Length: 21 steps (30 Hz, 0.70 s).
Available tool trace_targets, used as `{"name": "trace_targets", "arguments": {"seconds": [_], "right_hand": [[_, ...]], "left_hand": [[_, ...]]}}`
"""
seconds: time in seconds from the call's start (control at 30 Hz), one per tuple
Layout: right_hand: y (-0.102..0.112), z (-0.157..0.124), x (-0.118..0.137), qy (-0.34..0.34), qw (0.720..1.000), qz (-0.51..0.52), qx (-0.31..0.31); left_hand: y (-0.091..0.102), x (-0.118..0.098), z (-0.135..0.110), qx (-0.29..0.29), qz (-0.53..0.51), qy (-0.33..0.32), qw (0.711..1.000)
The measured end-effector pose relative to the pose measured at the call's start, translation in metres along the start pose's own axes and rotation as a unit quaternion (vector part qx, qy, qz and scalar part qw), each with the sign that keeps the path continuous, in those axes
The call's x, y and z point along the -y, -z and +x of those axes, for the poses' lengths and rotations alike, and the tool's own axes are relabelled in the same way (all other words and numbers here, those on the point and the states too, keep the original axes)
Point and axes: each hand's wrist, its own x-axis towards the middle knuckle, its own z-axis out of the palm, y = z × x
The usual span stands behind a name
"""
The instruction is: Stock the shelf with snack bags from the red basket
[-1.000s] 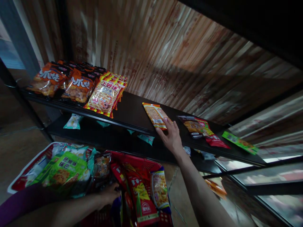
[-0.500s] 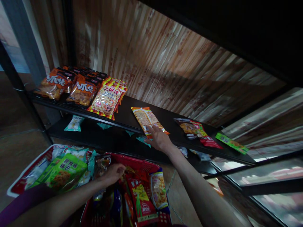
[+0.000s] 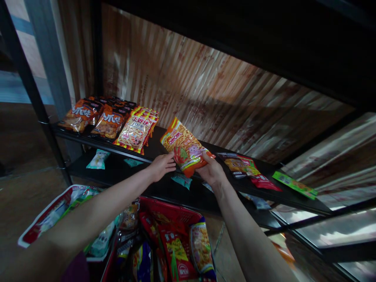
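Observation:
My right hand (image 3: 211, 169) grips the lower right corner of an orange and yellow snack bag (image 3: 186, 147), thumb on its front. The bag is tilted, its printed front towards me, just above the black shelf (image 3: 155, 148). My left hand (image 3: 162, 166) is open, fingers stretched towards the bag's lower left edge; I cannot tell whether the fingertips touch it. Left of the bag on the shelf lie red-and-yellow snack bags (image 3: 137, 129) and several orange-and-black snack bags (image 3: 109, 121).
Below stands a red basket (image 3: 176, 209) with several snack bags. Left of it, a white-rimmed basket (image 3: 44, 207) is partly behind my left arm. Brown and red packets (image 3: 249, 168) and a green packet (image 3: 295, 184) lie further right. Teal packets (image 3: 98, 159) rest on the lower shelf.
My right hand, earlier laid on the orange bag on the shelf, now holds it raised, its printed front showing. My left hand has moved up from the red basket to beside it.

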Motion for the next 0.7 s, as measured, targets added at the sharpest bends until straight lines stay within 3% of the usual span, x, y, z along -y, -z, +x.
{"name": "trace_targets", "arguments": {"seconds": [0.23,0.37,0.53,0.7], "right_hand": [[0.007,-0.003,-0.029,-0.009,0.993,0.117,0.015],[0.006,-0.006,-0.037,0.005,0.991,0.127,0.035],[0.016,-0.008,-0.046,-0.027,0.99,0.136,0.037],[0.032,-0.021,-0.059,-0.022,0.988,0.155,-0.001]], "left_hand": [[-0.014,-0.011,0.025,-0.035,0.024,0.014,0.999],[-0.017,-0.014,0.035,-0.066,0.012,0.015,0.998],[-0.02,-0.01,0.036,-0.055,-0.003,-0.068,0.996],[-0.014,0.001,0.016,-0.024,0.017,-0.143,0.989]]}}
